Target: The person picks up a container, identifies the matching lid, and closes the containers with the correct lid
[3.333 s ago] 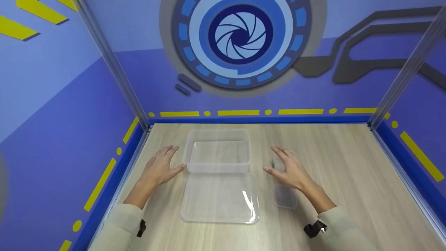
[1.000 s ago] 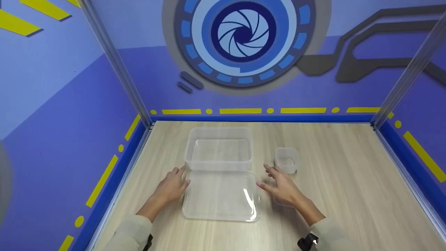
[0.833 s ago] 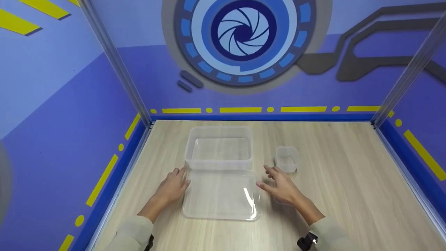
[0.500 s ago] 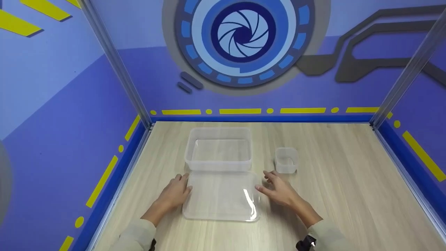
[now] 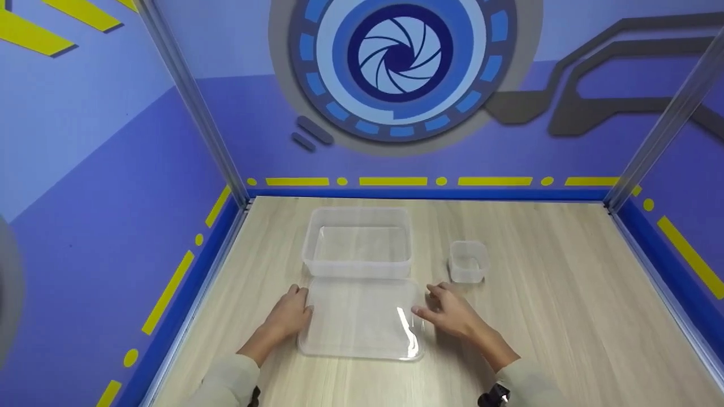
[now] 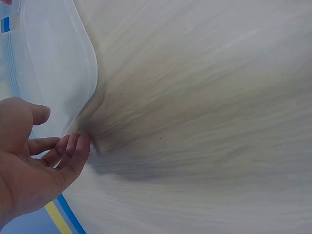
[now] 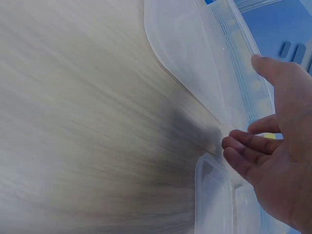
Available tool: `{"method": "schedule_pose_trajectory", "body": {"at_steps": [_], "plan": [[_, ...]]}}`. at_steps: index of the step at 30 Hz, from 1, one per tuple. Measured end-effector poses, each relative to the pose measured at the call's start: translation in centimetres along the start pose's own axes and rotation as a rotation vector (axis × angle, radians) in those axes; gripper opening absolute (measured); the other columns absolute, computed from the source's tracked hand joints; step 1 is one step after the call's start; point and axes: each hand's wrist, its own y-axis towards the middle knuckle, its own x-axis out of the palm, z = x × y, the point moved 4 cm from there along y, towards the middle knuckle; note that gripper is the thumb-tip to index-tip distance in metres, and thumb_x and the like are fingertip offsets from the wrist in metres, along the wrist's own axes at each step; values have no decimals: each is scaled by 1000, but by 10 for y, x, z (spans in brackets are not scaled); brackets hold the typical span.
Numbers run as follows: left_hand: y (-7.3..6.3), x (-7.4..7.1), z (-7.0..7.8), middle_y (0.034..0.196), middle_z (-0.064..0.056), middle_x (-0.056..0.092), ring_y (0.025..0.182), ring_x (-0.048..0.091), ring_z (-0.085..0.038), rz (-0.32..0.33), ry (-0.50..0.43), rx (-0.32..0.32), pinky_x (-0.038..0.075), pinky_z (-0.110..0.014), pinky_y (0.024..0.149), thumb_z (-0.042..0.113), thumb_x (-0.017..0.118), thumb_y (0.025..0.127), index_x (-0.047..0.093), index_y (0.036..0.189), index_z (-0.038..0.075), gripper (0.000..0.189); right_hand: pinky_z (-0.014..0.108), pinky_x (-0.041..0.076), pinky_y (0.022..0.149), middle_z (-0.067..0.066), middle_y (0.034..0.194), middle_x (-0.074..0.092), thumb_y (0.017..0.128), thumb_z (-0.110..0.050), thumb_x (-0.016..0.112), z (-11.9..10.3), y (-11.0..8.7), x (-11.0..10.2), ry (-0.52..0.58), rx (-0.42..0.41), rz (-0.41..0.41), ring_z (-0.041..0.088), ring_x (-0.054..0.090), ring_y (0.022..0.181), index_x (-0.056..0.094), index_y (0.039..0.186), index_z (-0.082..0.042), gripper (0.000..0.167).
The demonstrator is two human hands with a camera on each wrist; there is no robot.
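Observation:
A large clear rectangular lid (image 5: 362, 333) lies flat on the table, just in front of a clear plastic food box (image 5: 356, 269). My left hand (image 5: 288, 314) is at the lid's left edge, fingertips low beside the rim. In the left wrist view, its thumb (image 6: 41, 115) stands apart from the bent fingers. At the opposite edge my right hand (image 5: 452, 314) has its thumb over the rim and its fingers loosely bent beside it. The right wrist view shows a gap between that thumb (image 7: 263, 66) and the fingers, with nothing gripped.
A small clear square container (image 5: 468, 274) stands right of the big box, beyond my right hand. Its small lid (image 7: 207, 200) lies on the table near the right fingers, hidden by that hand in the head view. Patterned blue panels (image 5: 237, 124) enclose the table.
Both hands have come from beside the box back toward me and inward, to the large lid's side edges. The small container, earlier covered by my right hand, now shows. Box and lid stay put.

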Motion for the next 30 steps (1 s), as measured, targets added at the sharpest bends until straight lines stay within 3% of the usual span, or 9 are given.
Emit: {"method": "schedule_pose_trajectory", "body": {"at_steps": [4, 7, 10, 14, 23, 30], "plan": [[2, 0, 1, 132, -25, 55, 127, 59, -42, -19, -19, -38, 47, -53, 111, 2, 57, 104, 49, 147, -12, 46, 51, 53, 92, 11, 105, 62, 91, -53, 79, -3, 0, 1, -46, 0, -21, 24, 59, 94, 62, 134, 16, 83], [2, -2, 0, 124, -22, 57, 117, 62, -38, -14, -58, -59, 49, -53, 107, -4, 56, 101, 51, 145, -11, 44, 50, 54, 90, 10, 103, 63, 90, -53, 79, -5, 2, 3, -59, 3, -29, 22, 59, 93, 65, 129, 15, 79], [4, -1, -3, 112, -15, 57, 102, 60, -30, -20, -90, -76, 53, -50, 96, -8, 53, 99, 53, 141, -10, 43, 42, 51, 77, 9, 92, 60, 92, -47, 80, -5, 4, 5, -64, -10, -48, 19, 54, 82, 71, 107, 9, 59], [6, 0, -3, 105, -11, 54, 92, 53, -23, -44, -115, -92, 51, -43, 85, -12, 52, 96, 53, 140, -9, 44, 32, 38, 63, 3, 78, 51, 91, -32, 82, -6, 6, 7, -83, -58, -52, 14, 43, 70, 62, 79, -1, 38], [9, 0, -6, 98, -10, 55, 87, 53, -24, -65, -168, -98, 50, -39, 74, -17, 54, 91, 55, 132, -6, 43, 34, 39, 61, 1, 79, 47, 83, -2, 79, -13, 6, 12, -141, -79, -57, 17, 44, 70, 60, 82, -3, 19], [12, 0, -10, 87, -8, 52, 73, 52, -21, -98, -243, -101, 42, -30, 55, -20, 53, 86, 55, 129, -3, 46, 35, 41, 63, 2, 80, 47, 83, 2, 79, -13, 4, 14, -183, -92, -42, 17, 45, 72, 61, 85, -3, 19]]}}
